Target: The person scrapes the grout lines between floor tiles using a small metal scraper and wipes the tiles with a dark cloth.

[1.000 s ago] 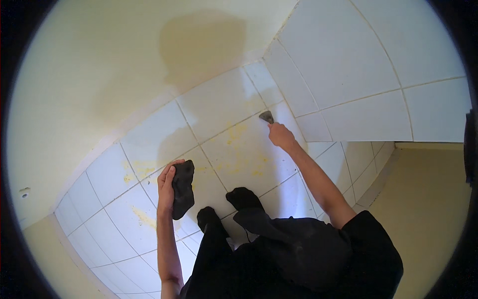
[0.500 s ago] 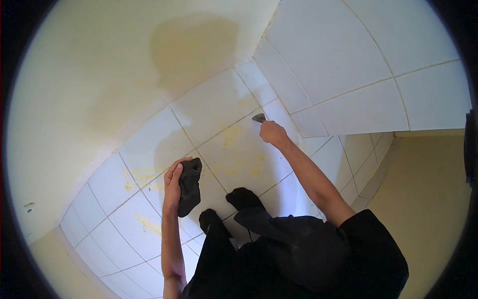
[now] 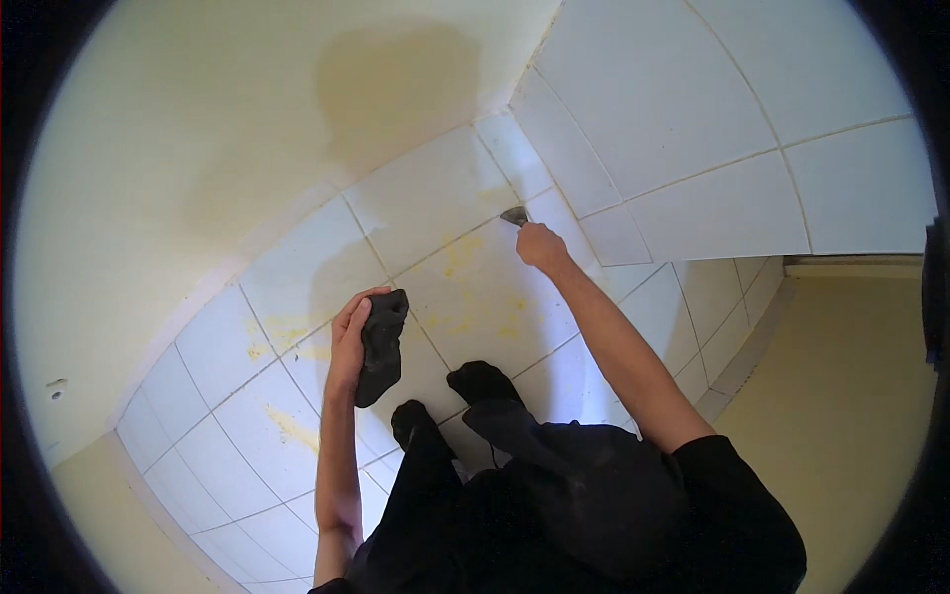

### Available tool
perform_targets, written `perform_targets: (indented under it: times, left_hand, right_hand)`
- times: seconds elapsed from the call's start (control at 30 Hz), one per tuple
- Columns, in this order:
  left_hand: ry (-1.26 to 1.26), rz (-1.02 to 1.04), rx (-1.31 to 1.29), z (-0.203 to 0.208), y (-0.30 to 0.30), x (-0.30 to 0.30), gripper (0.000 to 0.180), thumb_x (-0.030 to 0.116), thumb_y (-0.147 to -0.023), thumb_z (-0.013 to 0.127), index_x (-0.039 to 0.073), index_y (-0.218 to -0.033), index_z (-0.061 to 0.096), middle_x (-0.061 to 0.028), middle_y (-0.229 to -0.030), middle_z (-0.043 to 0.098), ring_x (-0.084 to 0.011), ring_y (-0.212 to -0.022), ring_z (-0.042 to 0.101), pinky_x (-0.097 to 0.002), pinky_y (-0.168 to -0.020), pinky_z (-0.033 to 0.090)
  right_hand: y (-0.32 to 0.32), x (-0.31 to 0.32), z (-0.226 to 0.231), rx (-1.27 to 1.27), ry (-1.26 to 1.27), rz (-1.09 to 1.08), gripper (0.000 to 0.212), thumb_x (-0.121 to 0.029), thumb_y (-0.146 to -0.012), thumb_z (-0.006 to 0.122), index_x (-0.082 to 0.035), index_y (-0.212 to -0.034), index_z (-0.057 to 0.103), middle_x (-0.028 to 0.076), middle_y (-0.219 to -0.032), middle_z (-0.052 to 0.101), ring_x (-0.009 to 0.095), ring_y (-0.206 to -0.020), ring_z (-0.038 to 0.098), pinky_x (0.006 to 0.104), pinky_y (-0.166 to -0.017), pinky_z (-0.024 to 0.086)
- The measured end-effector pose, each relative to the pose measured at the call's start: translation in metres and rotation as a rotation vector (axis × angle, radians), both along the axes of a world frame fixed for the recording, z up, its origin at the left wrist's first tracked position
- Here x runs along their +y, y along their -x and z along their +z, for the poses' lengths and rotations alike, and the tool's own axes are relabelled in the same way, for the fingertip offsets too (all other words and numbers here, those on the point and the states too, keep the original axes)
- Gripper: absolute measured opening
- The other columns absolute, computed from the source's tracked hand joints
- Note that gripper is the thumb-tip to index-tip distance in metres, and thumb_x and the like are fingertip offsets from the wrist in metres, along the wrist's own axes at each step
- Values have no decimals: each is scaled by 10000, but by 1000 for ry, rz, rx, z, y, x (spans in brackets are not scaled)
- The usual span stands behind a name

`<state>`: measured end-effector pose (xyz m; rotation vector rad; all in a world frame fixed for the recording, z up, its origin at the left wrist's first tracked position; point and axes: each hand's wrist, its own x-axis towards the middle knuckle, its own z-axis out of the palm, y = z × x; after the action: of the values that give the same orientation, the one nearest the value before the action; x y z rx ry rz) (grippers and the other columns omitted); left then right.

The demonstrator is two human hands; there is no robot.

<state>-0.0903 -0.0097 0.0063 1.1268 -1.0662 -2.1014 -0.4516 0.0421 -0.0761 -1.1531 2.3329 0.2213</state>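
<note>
My right hand (image 3: 541, 247) is closed round the handle of a scraper (image 3: 515, 215). The short, flared metal blade points to the upper left, over a grout line between white floor tiles, though I cannot tell if it touches them. On the other side, my left hand (image 3: 350, 332) is wrapped along a crumpled dark grey cloth (image 3: 381, 346), which hangs lengthwise beside the palm above the tiles. Part of my left thumb and palm is hidden behind it. Yellow smears (image 3: 460, 259) mark the tiles between the two hands.
My feet in black socks (image 3: 480, 381) stand on the tiled floor (image 3: 435, 282). A pale wall (image 3: 198, 139) rises along the far left. White tiling (image 3: 683, 129) forms a raised face at the upper right. More yellow streaks (image 3: 292, 426) lie left of my feet.
My left hand has risen a little and shifted slightly right with the cloth. My right hand has moved slightly farther away with the scraper. Both grips stay the same.
</note>
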Motion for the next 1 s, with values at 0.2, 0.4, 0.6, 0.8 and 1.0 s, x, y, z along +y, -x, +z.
perform_targets:
  times: [0.2, 0.4, 0.6, 0.8, 1.0]
  left_hand:
    - [57, -26, 17, 8, 17, -11, 445, 395, -1015, 512, 18, -1220, 631, -86, -974, 700, -139, -767, 670, -282, -667, 561]
    - [19, -25, 38, 4, 29, -14, 403, 345, -1032, 497, 15, -1210, 644, -80, -970, 703, -128, -756, 664, -271, -657, 558]
    - [-22, -60, 100, 14, 52, -20, 363, 294, -1053, 475, 16, -1202, 656, -72, -982, 708, -112, -758, 660, -250, -665, 549]
    - [-43, -18, 100, 0, 42, -28, 377, 307, -1051, 479, 11, -1211, 647, -83, -990, 707, -122, -762, 667, -256, -663, 558]
    - [-84, 50, 98, -16, 42, -36, 400, 336, -1045, 486, 11, -1219, 642, -86, -992, 708, -125, -763, 670, -259, -664, 561]
  right_hand:
    - [-11, -1, 3, 43, -24, -26, 246, -127, -904, 566, 12, -1050, 707, 240, -1127, 689, 364, -1039, 700, 454, -809, 599]
    - [-32, -26, 12, 113, -165, -70, 262, -155, -931, 579, 6, -1110, 684, 199, -1242, 638, 361, -1095, 679, 454, -815, 602]
    - [23, -41, -29, 157, 19, -198, 262, -152, -958, 534, -13, -1116, 690, 177, -1186, 667, 357, -1102, 677, 468, -849, 589]
    - [-7, -5, -16, 181, 90, -27, 223, -138, -969, 504, -2, -1042, 664, 169, -1063, 690, 330, -953, 726, 433, -743, 611]
    - [-20, 19, -18, 193, 43, -79, 201, -122, -958, 522, 58, -1025, 581, 187, -940, 677, 303, -825, 742, 387, -644, 615]
